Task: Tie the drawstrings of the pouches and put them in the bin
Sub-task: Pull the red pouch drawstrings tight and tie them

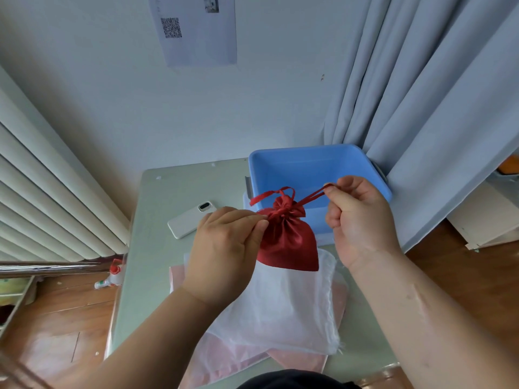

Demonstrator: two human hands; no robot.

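A red satin drawstring pouch (286, 242), mouth gathered, is held above the grey counter (157, 220), before the blue plastic bin (309, 164). Its neck is pinched by the left hand (224, 248); the red ribbon drawstring (311, 196) is pinched and drawn out by the right hand (359, 217). The knot is judged unfinished; a white mesh pouch (295, 304) and pink pouches (224, 357) are left on the counter.

Likely a room in a home: a ribbed radiator (42, 197) at 9 o'clock, grey curtains (435, 108) at 2 o'clock, wood floor (56, 318) at 8 o'clock, a small table (157, 248) against a plain wall (196, 113), and a QR-code sheet (196, 32) at 12 o'clock.
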